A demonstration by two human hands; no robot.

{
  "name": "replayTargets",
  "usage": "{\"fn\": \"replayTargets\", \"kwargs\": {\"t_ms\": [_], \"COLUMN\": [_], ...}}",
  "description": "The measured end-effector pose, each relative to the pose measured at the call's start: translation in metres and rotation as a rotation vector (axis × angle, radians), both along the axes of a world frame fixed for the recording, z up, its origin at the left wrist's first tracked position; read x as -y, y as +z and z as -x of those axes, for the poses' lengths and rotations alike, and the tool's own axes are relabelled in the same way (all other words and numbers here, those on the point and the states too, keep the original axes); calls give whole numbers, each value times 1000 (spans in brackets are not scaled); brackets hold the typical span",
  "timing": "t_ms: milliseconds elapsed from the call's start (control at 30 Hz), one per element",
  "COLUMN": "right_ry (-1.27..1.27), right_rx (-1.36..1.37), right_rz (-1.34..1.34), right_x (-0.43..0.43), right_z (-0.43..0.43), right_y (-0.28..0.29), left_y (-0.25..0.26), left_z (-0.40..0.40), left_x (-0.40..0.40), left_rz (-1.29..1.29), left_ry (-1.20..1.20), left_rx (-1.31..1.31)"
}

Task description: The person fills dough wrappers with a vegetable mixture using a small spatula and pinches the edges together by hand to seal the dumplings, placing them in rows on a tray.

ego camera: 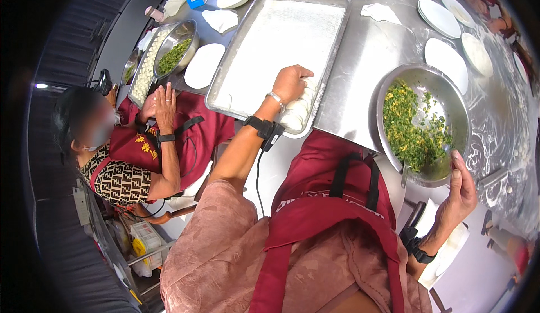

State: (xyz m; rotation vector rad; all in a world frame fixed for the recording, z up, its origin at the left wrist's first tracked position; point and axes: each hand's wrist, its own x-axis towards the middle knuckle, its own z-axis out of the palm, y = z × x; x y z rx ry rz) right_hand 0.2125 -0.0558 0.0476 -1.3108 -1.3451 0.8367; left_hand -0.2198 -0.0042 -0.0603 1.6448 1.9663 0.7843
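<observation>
My left hand [291, 84] reaches over a floured metal tray [241, 34], its fingers curled on a pale dumpling at the far end of a row. The row of dumplings [294, 114] overlaps along the tray's near right side, partly hidden by the hand. A single pale piece, perhaps another dumpling [223, 101], lies in the near left corner. My right hand [460, 190] is at the near right rim of a large steel bowl [457, 102], thumb and fingers bent; whether they grip anything is unclear. Chopped green and yellow filling [400, 119] covers much of the bowl's inside.
To the left sits a co-worker [152, 152], hands together near a second filling bowl [192, 45] and a tray of dumplings [147, 66]. White plates [438, 17] stand across the steel table, which is floury at right. A flat metal tool [492, 179] lies there.
</observation>
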Motion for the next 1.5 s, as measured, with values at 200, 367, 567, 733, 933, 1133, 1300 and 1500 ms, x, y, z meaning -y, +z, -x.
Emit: {"fn": "replayTargets", "kwargs": {"t_ms": [200,367,567,733,933,1133,1300,1500], "right_ry": [6,3,36,12,-39,-99,-95,-94], "right_rx": [14,-20,-8,28,77,153,252,303], "right_rz": [-6,18,13,9,66,93,96,71], "right_x": [-1,-2,-10,-17,-19,-12,-7,8], "right_z": [-3,-3,-7,-15,-34,-61,-49,-38], "right_y": [-2,-7,-15,-18,-33,-43,-36,-28], "left_y": [-2,0,15,51,41,11,9,-6], "left_z": [-1,-7,-2,56,194,272,309,366], "left_x": [8,10,14,26,66,98,74,28], "left_rz": [-125,-96,-52,-286,-370,-172,-52,154], "left_ry": [-110,-97,-17,139,592,887,439,236], "left_rx": [-250,-298,-206,-43,-182,-162,-508,-536]}}
